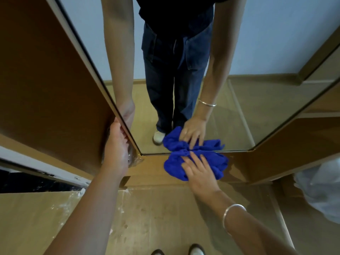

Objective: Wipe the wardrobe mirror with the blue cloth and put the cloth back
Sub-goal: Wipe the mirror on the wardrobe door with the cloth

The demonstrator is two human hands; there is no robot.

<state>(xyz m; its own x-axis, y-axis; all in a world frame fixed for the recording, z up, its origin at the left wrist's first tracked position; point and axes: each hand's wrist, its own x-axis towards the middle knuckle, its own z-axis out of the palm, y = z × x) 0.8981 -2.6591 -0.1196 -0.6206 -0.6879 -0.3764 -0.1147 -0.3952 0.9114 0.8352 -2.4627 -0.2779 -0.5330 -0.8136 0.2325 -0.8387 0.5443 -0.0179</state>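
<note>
**Q:** Head view, item one: where is the blue cloth (195,162) recorded?

**A:** It is logged bunched at the very bottom edge of the wardrobe mirror (239,89), pressed partly against the glass and partly against the brown panel (156,166) beneath it. Its reflection is seen directly above, meeting it at the frame line.

**Q:** Item two: the hands?

**A:** The right hand (199,172) is noted with fingers straight and spread, laid flat on the cloth and pushing it; nothing is pinched. The left hand (117,144) is noted wrapped around the edge of the mirrored door (55,80), thumb side toward the camera, steadying it. A bangle (230,212) is listed on the right wrist.

**Q:** Item three: progress?

**A:** Wiping is judged to be under way and probably late, since the lowest strip of glass is being covered. Whether the upper glass is clean cannot be told; no streaks are made out. The return of the cloth is not yet done, and its storage place is not seen.

**Q:** Other entries?

**A:** Dusty floor boards (147,218), shoes (196,251), a pale plastic bag (320,190) at right.
</note>
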